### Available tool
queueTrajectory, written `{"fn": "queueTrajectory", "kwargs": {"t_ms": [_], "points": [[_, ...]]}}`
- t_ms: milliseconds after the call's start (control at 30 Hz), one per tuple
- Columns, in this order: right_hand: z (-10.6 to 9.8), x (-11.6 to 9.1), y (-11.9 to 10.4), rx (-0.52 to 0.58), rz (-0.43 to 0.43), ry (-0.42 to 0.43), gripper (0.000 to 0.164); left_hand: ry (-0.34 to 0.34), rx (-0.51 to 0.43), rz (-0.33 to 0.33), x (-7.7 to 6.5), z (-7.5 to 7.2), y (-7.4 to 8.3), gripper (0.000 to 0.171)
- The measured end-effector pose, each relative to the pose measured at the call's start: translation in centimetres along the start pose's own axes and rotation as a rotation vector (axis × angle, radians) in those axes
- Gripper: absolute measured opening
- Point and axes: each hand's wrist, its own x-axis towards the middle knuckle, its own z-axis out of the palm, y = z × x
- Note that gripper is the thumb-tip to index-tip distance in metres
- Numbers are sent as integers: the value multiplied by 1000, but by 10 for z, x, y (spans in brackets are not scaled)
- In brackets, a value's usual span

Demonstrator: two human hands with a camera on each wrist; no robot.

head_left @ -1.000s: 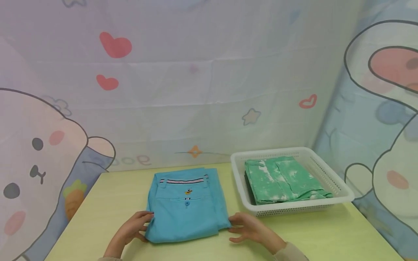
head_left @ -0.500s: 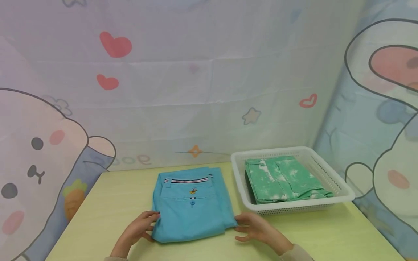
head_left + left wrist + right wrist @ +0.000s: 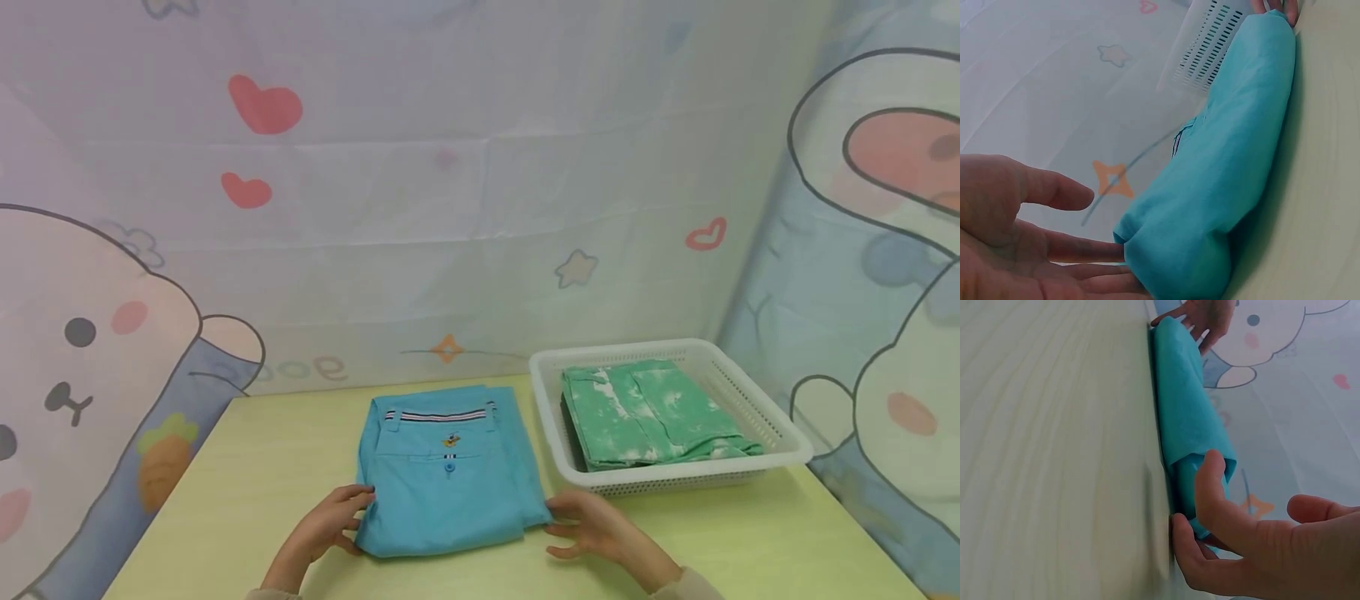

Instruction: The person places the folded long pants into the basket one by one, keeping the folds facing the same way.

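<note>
Folded light-blue trousers (image 3: 450,500) lie on the table, with a buttoned pocket, belt loops and a striped band uppermost. At their left edge, my left hand (image 3: 330,525) touches the cloth with its fingertips. In the left wrist view the left fingers (image 3: 1088,245) reach out nearly straight against the fold, the thumb apart from it. My right hand (image 3: 588,529) touches the near right corner, fingers spread and slightly bent. Seen from the right wrist, the right fingers (image 3: 1210,494) lie beside the layered cloth end, and fingertips behind it are partly hidden.
Behind and right of the trousers stands a white plastic basket (image 3: 551,417) holding a folded green-and-white garment (image 3: 652,412) over something dark. The pale yellow table (image 3: 300,433) meets a printed cloth backdrop (image 3: 480,208) at the back and sides.
The trousers have slid to the right across the table, nearer the basket. Both hands have moved right along with them, keeping to the same edges.
</note>
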Motion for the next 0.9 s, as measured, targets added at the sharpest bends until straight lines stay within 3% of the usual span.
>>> {"fn": "queueTrajectory", "kwargs": {"t_ms": [333,633,800,900], "points": [[1,-1,0,0,-2,39,24,-9,-14,-14,0,-1,1,52],[5,-4,-1,-30,-1,130,15,-8,-20,-40,-2,-4,0,51],[7,-3,0,-104,-14,206,44,0,-24,-32,-5,-8,0,51],[8,-1,0,-127,-15,233,52,10,-29,-30,-7,-10,0,51]]}}
